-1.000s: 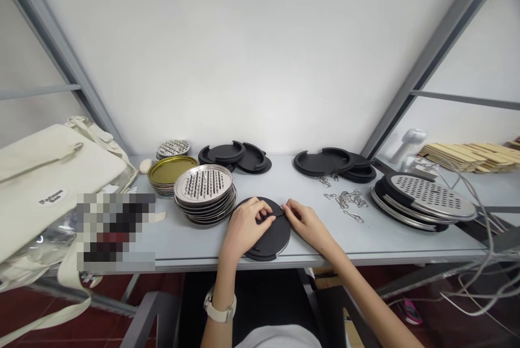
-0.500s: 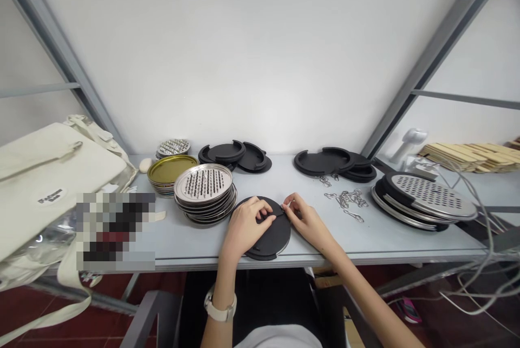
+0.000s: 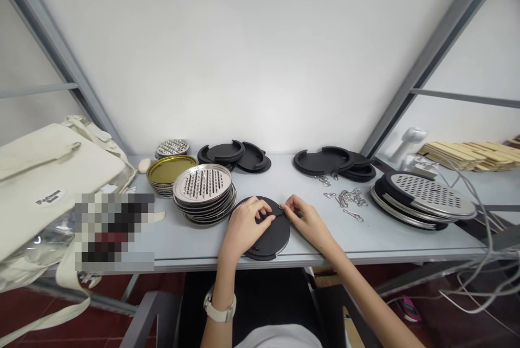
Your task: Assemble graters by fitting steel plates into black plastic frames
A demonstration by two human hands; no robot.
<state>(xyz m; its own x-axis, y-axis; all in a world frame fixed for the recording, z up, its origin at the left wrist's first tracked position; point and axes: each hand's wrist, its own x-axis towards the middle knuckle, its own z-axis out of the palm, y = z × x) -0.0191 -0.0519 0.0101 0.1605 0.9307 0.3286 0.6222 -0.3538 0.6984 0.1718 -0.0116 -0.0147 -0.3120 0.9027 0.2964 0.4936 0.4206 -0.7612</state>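
Note:
A round black plate (image 3: 273,240) with a raised partial rim lies flat near the table's front edge. My left hand (image 3: 248,222) rests over its left half with the fingers curled. Its thumb and forefinger close on a thin black strip (image 3: 278,215) on the plate; how the strip is attached I cannot tell. At the plate's upper right edge, my right hand (image 3: 303,219) pinches a small shiny piece, perhaps a wire clip, mostly hidden by the fingertips. Several loose wire clips (image 3: 351,199) lie in a heap to the right.
Left of the plate stand a stack of metal grater discs (image 3: 203,185) and gold lids (image 3: 171,169). Black holders (image 3: 323,161) lie at the back. Grater discs in black holders (image 3: 433,193) sit at the right. A white bag (image 3: 57,169) occupies the left end.
My right fingertips have shifted very slightly at the plate's edge, and a bit more of the shiny piece shows. My left hand stays in place.

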